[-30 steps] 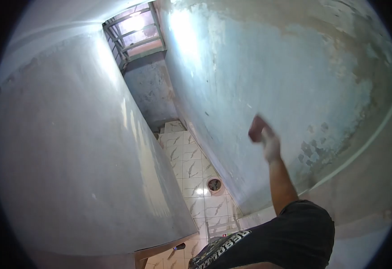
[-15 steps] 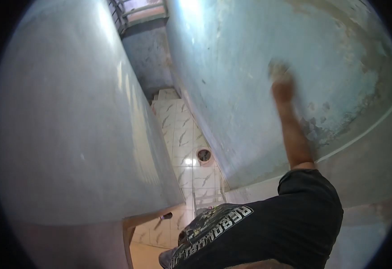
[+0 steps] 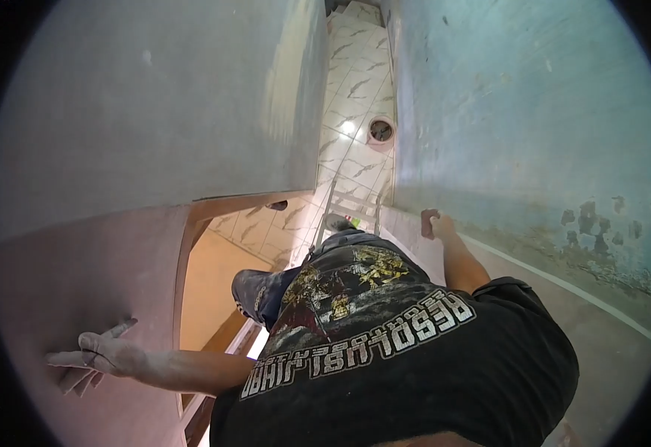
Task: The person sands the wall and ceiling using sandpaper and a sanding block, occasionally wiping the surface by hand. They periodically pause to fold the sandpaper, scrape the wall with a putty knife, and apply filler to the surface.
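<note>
My right hand [image 3: 438,225] is closed around a small reddish-brown piece of folded sandpaper [image 3: 427,223], down near the lower edge of the blue wall [image 3: 482,134]. Dark patches of peeling paint [image 3: 593,223] mark that wall to the right of the hand. On the other side, my left hand [image 3: 105,356] is dusty and has its fingers spread against the pinkish lower wall [image 3: 49,290]. Nothing is held in it.
A metal ladder [image 3: 348,200] stands below my body. Past it, a round bucket [image 3: 381,131] sits on the marble-patterned tile floor [image 3: 355,89]. At left, a grey wall [image 3: 191,97] ends above a wood-edged opening [image 3: 184,261]. A dark object [image 3: 277,205] shows by its corner.
My view has tipped further down. My right hand, blurred and higher on the blue wall before, is now lower and closer to me. My left hand has come into view on the left wall.
</note>
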Action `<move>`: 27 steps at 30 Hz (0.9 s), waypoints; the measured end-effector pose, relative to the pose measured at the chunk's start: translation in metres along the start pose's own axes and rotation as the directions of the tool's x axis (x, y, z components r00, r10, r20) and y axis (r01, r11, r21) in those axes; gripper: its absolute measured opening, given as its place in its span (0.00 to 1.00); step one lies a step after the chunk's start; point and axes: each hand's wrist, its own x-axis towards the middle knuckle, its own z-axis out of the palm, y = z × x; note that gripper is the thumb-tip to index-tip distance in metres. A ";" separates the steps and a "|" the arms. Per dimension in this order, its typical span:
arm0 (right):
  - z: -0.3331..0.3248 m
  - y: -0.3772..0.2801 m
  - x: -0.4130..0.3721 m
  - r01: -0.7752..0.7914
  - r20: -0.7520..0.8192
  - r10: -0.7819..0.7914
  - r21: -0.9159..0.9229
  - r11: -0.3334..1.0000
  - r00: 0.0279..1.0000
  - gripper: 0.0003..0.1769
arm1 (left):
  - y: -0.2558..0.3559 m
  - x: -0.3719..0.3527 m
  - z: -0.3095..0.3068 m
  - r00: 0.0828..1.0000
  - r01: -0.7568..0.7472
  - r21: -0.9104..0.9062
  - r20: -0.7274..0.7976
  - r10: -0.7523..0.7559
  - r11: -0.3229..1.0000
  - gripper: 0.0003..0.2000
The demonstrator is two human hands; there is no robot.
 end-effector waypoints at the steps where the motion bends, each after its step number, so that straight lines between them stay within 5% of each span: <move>1: -0.002 0.007 0.009 -0.036 -0.021 0.037 0.057 0.998 0.999 0.22 | 0.000 0.000 0.002 0.999 -0.033 0.001 -0.040 0.033 0.999 0.48; 6: -0.031 -0.016 0.029 -0.031 -0.058 0.043 0.188 0.982 0.997 0.19 | -0.014 0.003 -0.003 0.991 -0.047 0.049 -0.127 0.053 0.998 0.47; 8: -0.003 -0.001 0.075 -0.098 -0.057 0.140 0.466 0.880 0.989 0.17 | -0.016 0.001 0.000 0.987 0.001 0.110 -0.163 0.017 0.994 0.42; 10: -0.023 -0.053 0.069 -0.097 0.030 0.099 0.602 0.793 0.995 0.20 | -0.027 0.001 0.000 0.998 0.026 0.020 -0.060 -0.024 0.999 0.47; 12: -0.050 -0.124 0.049 -0.111 0.120 0.036 0.718 0.687 0.992 0.22 | -0.032 0.001 -0.003 0.998 -0.037 -0.036 -0.045 0.035 0.999 0.42; 16: -0.077 -0.252 0.019 0.173 0.056 -0.398 0.838 0.517 0.916 0.19 | -0.024 -0.008 -0.004 0.982 -0.152 -0.189 -0.137 0.127 0.970 0.34; 18: -0.096 -0.311 -0.011 0.230 0.080 -0.583 0.869 0.439 0.809 0.20 | -0.029 -0.017 -0.005 0.963 -0.237 -0.331 -0.204 0.176 0.913 0.32; 20: -0.124 -0.366 -0.064 0.255 0.146 -0.787 0.897 0.361 0.600 0.19 | -0.017 -0.040 -0.010 0.950 -0.273 -0.495 -0.272 0.151 0.825 0.28; 22: -0.131 -0.401 -0.097 0.405 0.151 -0.884 0.846 0.348 0.443 0.20 | -0.010 -0.090 -0.002 0.965 -0.260 -0.642 -0.192 0.177 0.721 0.25; 25: -0.131 -0.432 -0.137 0.340 0.289 -0.935 0.875 0.345 0.204 0.20 | 0.005 -0.157 0.021 0.957 0.081 -0.861 0.209 0.203 0.502 0.22; 27: -0.126 -0.437 -0.162 0.234 0.352 -0.936 0.911 0.341 -0.007 0.20 | 0.048 -0.159 0.003 0.800 0.568 -0.786 0.597 0.063 0.244 0.21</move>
